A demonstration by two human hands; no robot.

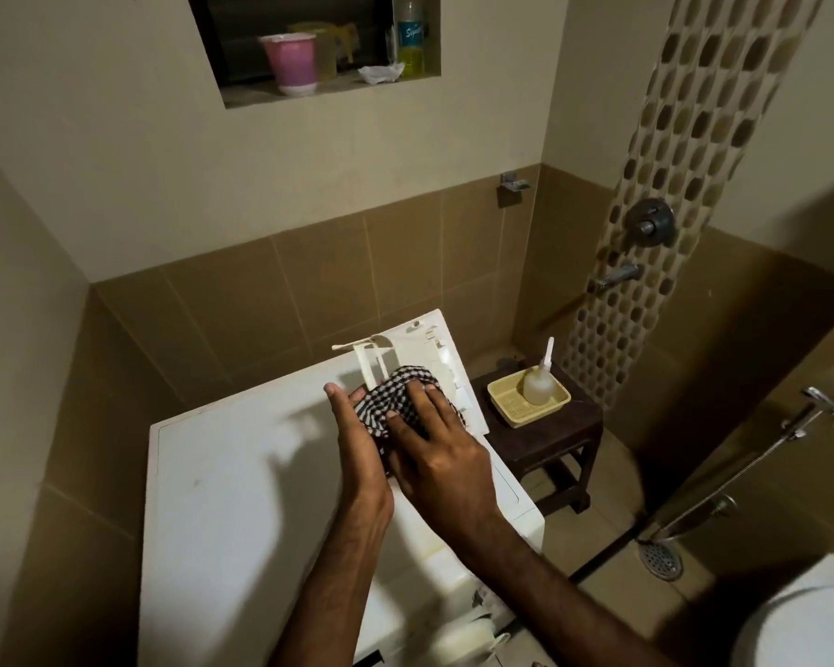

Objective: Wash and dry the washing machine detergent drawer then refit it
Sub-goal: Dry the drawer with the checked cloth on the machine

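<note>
While the white detergent drawer (pixel 420 349) lies on the far right corner of the washing machine's top surface (pixel 242 479), you have both hands on a black-and-white checked cloth (pixel 396 397) bunched over its near end. Your right hand (pixel 429 454) lies on top of the cloth with its fingers stretched forward and pressing down on it. Your left hand (pixel 357 435) stands on edge just beside it, fingers straight and thumb up, its palm against the cloth's left side. Only the far end of the drawer shows beyond the cloth. Just right of the machine stands a dark wooden stool (pixel 545 435) carrying a yellow tray (pixel 511 406), and a translucent nozzle bottle (pixel 540 382) stands upright in that tray. Up in the wall niche, a pink cup (pixel 290 60) sits near a bottle of yellow liquid (pixel 410 40).
</note>
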